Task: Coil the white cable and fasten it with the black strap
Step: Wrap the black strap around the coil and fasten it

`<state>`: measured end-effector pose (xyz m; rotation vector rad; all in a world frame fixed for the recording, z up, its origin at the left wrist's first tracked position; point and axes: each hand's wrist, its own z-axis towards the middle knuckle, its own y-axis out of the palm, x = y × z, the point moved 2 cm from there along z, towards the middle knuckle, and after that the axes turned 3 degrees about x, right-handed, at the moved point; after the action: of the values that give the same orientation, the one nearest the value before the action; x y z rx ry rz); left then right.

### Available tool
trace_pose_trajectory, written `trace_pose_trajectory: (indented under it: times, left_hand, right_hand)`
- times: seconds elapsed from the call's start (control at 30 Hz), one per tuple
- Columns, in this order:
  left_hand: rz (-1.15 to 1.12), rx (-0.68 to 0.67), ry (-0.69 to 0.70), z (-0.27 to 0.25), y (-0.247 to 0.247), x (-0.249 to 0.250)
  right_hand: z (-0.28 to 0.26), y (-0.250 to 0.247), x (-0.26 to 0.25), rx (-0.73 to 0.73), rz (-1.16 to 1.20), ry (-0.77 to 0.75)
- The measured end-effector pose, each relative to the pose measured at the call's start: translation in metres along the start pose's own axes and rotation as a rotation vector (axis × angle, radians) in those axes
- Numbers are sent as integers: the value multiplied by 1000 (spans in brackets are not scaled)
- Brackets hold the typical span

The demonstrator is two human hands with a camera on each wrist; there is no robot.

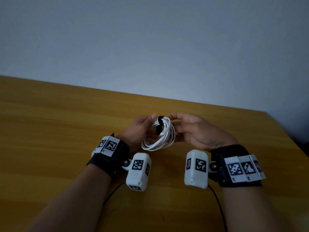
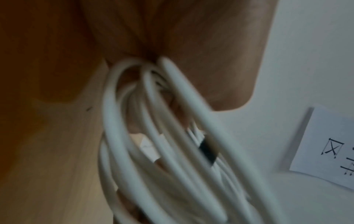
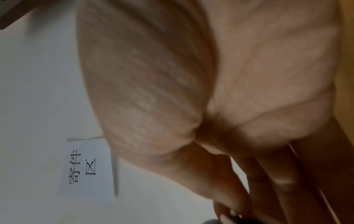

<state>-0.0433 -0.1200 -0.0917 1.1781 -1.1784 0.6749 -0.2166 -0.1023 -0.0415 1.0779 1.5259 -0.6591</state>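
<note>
Above a wooden table, the left hand grips the coiled white cable while the right hand pinches the black strap at its top; loosening either could spring the loops apart.

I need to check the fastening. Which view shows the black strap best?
The head view: the black strap wraps the coiled white cable between both hands. The left wrist view shows only a blurred black patch; the right wrist view barely shows it.
</note>
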Motion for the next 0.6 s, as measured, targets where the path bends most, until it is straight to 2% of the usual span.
trace_pose_trajectory:
  times: [0.17, 0.23, 0.37, 0.6]
  left_hand:
    - [-24, 16, -2, -3, 0, 3]
    - [-15, 29, 14, -2, 0, 4]
    - [-21, -31, 24, -2, -2, 1]
    - [-14, -21, 34, 3, -7, -4]
  right_hand:
    - [-1, -3, 1, -76, 60, -17]
    - [-1, -3, 1, -75, 50, -31]
    - [-3, -2, -1, -82, 24, -42]
    - [-8, 2, -3, -98, 4, -56]
